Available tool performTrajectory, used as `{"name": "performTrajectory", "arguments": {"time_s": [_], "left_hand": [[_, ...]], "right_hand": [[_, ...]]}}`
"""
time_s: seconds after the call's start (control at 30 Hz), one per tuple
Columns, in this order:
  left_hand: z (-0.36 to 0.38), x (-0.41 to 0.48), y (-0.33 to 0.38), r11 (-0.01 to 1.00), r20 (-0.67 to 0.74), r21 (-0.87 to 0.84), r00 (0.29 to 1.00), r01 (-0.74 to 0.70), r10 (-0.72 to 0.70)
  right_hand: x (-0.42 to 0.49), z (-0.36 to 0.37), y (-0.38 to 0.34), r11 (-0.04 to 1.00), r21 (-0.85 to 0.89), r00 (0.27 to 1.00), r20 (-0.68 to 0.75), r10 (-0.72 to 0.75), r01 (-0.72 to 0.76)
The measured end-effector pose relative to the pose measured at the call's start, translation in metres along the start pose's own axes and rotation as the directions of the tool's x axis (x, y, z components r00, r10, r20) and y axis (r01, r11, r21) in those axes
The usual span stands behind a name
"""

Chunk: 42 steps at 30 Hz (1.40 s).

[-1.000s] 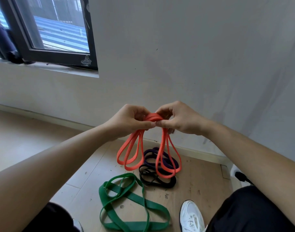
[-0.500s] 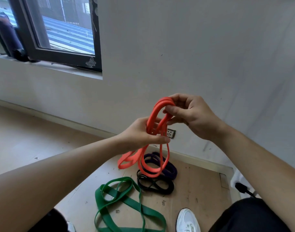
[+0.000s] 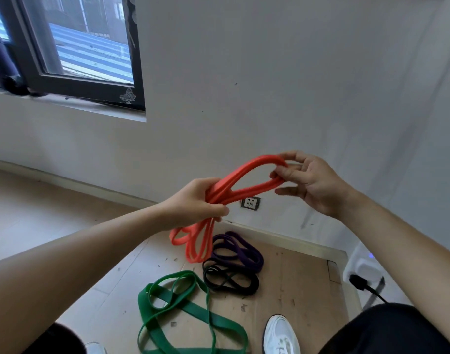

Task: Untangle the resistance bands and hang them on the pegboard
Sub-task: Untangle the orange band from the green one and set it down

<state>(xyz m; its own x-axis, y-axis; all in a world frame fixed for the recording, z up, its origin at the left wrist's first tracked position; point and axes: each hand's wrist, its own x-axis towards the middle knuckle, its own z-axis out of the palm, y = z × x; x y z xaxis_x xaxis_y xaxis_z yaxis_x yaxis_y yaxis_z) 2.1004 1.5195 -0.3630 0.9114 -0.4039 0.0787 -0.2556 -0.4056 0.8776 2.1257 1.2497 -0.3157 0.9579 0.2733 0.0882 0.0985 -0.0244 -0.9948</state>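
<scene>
An orange resistance band (image 3: 247,175) is held up in front of the wall. My left hand (image 3: 193,200) grips its bunched strands in a fist, and loose loops hang below that fist. My right hand (image 3: 308,180) pinches the top end of a loop drawn up and to the right. On the floor below lie a green band (image 3: 193,310), a black band (image 3: 231,279) and a purple band (image 3: 239,249), each in loose coils. No pegboard is in view.
A grey wall with a socket (image 3: 250,203) low down stands ahead. A dark-framed window (image 3: 78,60) is at upper left. A white box with a black cable (image 3: 362,272) sits at right. My white shoe (image 3: 280,333) rests on brown cardboard (image 3: 295,284).
My right hand has pulled one orange loop up and to the right, away from my left hand. The hanging loops have shortened. The view has tilted up a little.
</scene>
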Motion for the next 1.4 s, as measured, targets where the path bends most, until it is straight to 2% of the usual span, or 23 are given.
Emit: {"name": "performTrajectory", "arguments": {"time_s": [0.1,0.17,0.23,0.33,0.47,0.53,0.63,0.8,0.9,1.0,1.13,1.2,1.27,1.4], "left_hand": [[-0.004,-0.002,-0.008,0.999,0.047,0.045,0.999,0.018,-0.02],[-0.003,-0.003,-0.011,0.997,0.09,0.076,0.995,0.026,-0.033],[-0.001,-0.003,-0.012,0.995,0.121,0.1,0.992,0.03,-0.042],[0.003,-0.002,-0.009,0.993,0.14,0.109,0.989,0.034,-0.05],[0.01,-0.001,-0.007,0.992,0.14,0.104,0.987,0.069,-0.083],[0.01,-0.003,-0.01,0.984,0.153,0.147,0.981,0.099,-0.121],[0.015,-0.009,-0.021,0.953,0.223,0.268,0.953,0.144,-0.207],[0.031,-0.021,-0.052,0.818,0.284,0.574,0.945,-0.032,-0.163],[0.036,-0.015,-0.073,0.759,0.277,0.65,0.942,-0.037,-0.192],[0.046,0.003,-0.099,0.793,0.205,0.608,0.958,0.035,-0.199],[0.091,0.011,-0.154,0.893,0.031,0.398,0.97,0.21,-0.241],[0.126,0.006,-0.183,0.916,0.058,0.309,0.956,0.255,-0.286],[0.16,0.003,-0.21,0.918,0.104,0.278,0.941,0.282,-0.321],[0.207,0.018,-0.252,0.916,0.11,0.236,0.927,0.325,-0.358]], "right_hand": [[-0.006,-0.011,0.019,0.948,-0.298,0.982,0.111,0.151,-0.112],[-0.009,-0.011,0.026,0.814,-0.578,0.969,0.163,0.185,-0.059],[-0.012,-0.004,0.023,0.675,-0.737,0.97,0.193,0.145,0.045],[-0.017,0.023,0.023,0.579,-0.788,0.959,0.282,0.038,0.209],[-0.015,0.057,0.057,0.459,-0.806,0.921,0.381,-0.083,0.374],[-0.012,0.06,0.07,0.48,-0.799,0.928,0.359,-0.103,0.362],[-0.016,0.056,0.081,0.506,-0.808,0.934,0.356,0.012,0.302],[-0.022,0.047,0.102,0.542,-0.798,0.895,0.412,0.172,0.263],[-0.01,0.036,0.12,0.563,-0.803,0.896,0.381,0.227,0.199],[0.002,0.028,0.152,0.603,-0.791,0.906,0.325,0.272,0.103],[0.002,0.01,0.22,0.592,-0.806,0.938,0.192,0.288,-0.017],[-0.006,-0.001,0.262,0.583,-0.807,0.925,0.15,0.348,-0.089],[-0.018,-0.01,0.303,0.572,-0.807,0.897,0.133,0.422,-0.15],[-0.029,-0.031,0.367,0.5,-0.832,0.868,0.048,0.494,-0.239]]}}
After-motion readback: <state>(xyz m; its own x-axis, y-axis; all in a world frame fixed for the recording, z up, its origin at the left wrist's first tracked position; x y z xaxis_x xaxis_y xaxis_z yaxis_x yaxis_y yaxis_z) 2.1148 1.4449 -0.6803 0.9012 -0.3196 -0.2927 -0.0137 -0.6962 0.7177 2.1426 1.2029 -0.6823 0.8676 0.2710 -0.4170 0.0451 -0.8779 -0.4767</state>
